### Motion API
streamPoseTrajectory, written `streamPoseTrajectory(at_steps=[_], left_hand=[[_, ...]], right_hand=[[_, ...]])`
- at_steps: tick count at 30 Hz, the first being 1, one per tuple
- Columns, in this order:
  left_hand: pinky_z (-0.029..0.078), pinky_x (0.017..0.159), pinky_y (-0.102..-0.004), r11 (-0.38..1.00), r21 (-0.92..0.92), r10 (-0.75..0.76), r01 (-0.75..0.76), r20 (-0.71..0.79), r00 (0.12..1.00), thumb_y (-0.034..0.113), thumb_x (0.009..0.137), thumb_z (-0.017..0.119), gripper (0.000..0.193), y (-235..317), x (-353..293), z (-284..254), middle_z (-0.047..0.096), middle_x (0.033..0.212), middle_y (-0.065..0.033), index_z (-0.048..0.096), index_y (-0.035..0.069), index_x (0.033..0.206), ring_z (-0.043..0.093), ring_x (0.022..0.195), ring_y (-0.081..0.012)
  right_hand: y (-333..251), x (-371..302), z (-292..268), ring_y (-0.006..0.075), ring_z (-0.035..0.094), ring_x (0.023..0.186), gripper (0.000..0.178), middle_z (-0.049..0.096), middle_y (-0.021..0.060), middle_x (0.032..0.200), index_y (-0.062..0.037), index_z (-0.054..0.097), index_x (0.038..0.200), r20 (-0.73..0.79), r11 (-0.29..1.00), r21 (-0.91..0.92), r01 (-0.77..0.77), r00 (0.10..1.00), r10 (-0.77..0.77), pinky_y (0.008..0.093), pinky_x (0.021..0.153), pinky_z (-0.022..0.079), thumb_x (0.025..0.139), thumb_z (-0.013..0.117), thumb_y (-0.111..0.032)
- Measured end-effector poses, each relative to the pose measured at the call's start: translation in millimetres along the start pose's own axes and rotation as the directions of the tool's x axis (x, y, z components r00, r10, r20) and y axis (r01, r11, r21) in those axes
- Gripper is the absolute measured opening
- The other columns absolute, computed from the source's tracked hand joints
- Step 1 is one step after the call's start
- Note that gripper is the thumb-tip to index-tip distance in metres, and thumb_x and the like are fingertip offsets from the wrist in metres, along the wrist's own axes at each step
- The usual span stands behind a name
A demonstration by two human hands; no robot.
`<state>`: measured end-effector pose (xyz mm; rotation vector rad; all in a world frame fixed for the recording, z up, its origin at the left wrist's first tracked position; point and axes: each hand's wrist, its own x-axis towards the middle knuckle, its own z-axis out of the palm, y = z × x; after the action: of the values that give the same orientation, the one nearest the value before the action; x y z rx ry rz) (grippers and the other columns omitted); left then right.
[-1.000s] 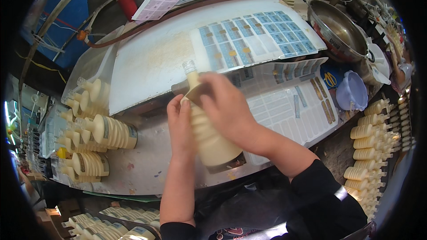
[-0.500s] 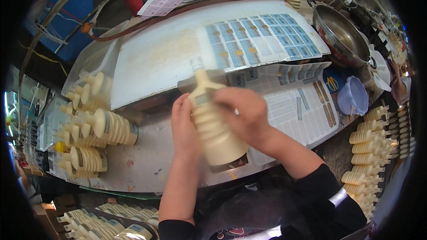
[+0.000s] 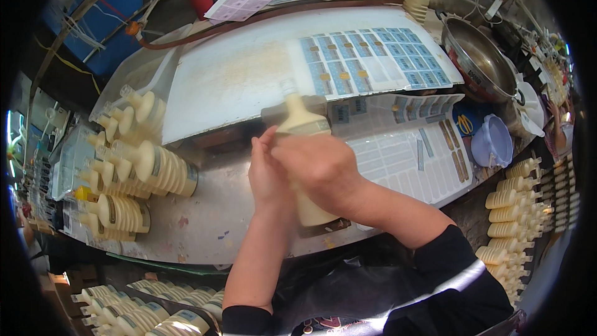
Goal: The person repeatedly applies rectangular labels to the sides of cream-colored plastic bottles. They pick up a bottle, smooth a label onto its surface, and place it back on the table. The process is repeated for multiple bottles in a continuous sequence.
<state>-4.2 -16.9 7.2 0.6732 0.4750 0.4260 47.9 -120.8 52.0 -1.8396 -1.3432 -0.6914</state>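
A cream-coloured bottle (image 3: 305, 123) with a ribbed body and a clear neck leans between my hands, its neck pointing away from me and its base toward me. My left hand (image 3: 267, 174) is closed along the left side of it. My right hand (image 3: 320, 165) lies across the body with curled fingers against it, slightly blurred. It covers most of the ribs, and its fingertips are largely hidden near my left fingers. Beneath the bottle's base a dark patch of the grey worktable (image 3: 205, 230) shows.
Similar bottles (image 3: 165, 168) stand grouped at the left, with more at lower left and right. A white board (image 3: 230, 68) bears blue label sheets (image 3: 373, 56). Beside it are a clear sheet with strips (image 3: 398, 155), a lilac bucket (image 3: 492, 140) and a large metal pan (image 3: 482, 56).
My right hand has moved left across the bottle and covers more of its body. The bottle's neck has shifted slightly right. The whole view has shifted a little.
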Motion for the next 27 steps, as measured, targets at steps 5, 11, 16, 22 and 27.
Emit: streamPoseTrajectory(at_steps=[5,11,16,22,27], left_hand=[[0.047,0.104,-0.0383,0.986,0.162,0.048,-0.038,-0.061,0.997,0.050,0.112,0.032,0.055,6.7,-7.4,7.9,0.063,0.124,-0.0101,0.056,0.004,0.130,0.059,0.116,-0.0211],[0.049,0.098,-0.0353,0.941,0.325,0.084,-0.089,0.029,0.996,0.042,0.106,0.055,0.043,-0.7,0.7,4.2,0.060,0.119,-0.0080,0.053,0.004,0.127,0.058,0.110,-0.0172],[0.049,0.096,-0.0326,0.877,0.451,0.160,-0.168,0.055,0.986,0.020,0.101,0.064,0.037,-5.6,8.6,-9.0,0.059,0.123,-0.0105,0.048,0.002,0.129,0.057,0.111,-0.0161],[0.050,0.096,-0.0306,0.886,0.435,0.152,-0.157,0.047,0.987,0.014,0.106,0.058,0.033,-5.2,8.1,-10.1,0.058,0.123,-0.0087,0.048,0.003,0.135,0.057,0.108,-0.0144],[0.049,0.100,-0.0393,0.574,0.748,0.344,-0.333,0.149,0.927,0.017,0.096,0.068,0.059,-3.4,-32.0,-5.3,0.050,0.134,-0.0142,0.039,0.003,0.146,0.054,0.119,-0.0212]], right_hand=[[11.3,17.0,-11.1,0.0348,0.070,0.083,0.015,0.069,0.0153,0.094,0.0015,0.062,0.102,0.084,0.775,0.382,-0.503,0.854,0.513,0.0404,0.073,0.056,0.089,0.061,-0.005],[28.8,38.5,10.2,0.0450,0.062,0.110,0.037,0.062,0.0280,0.122,0.0008,0.047,0.128,0.152,0.761,0.318,-0.566,0.822,0.548,0.0488,0.096,0.049,0.092,0.053,-0.005],[56.3,14.9,11.9,0.0404,0.058,0.118,0.039,0.058,0.0225,0.128,-0.0004,0.047,0.133,0.184,0.667,0.272,-0.693,0.718,0.671,0.0464,0.104,0.045,0.096,0.054,-0.011],[76.8,-3.7,3.7,0.0392,0.058,0.118,0.036,0.058,0.0229,0.128,0.0013,0.048,0.132,0.043,0.743,0.354,-0.569,0.803,0.595,0.0438,0.104,0.045,0.097,0.052,-0.007],[53.2,21.2,12.2,0.0426,0.057,0.117,0.034,0.057,0.0255,0.127,0.0020,0.046,0.130,0.070,0.796,0.410,-0.445,0.886,0.459,0.0459,0.102,0.045,0.098,0.052,-0.008]])
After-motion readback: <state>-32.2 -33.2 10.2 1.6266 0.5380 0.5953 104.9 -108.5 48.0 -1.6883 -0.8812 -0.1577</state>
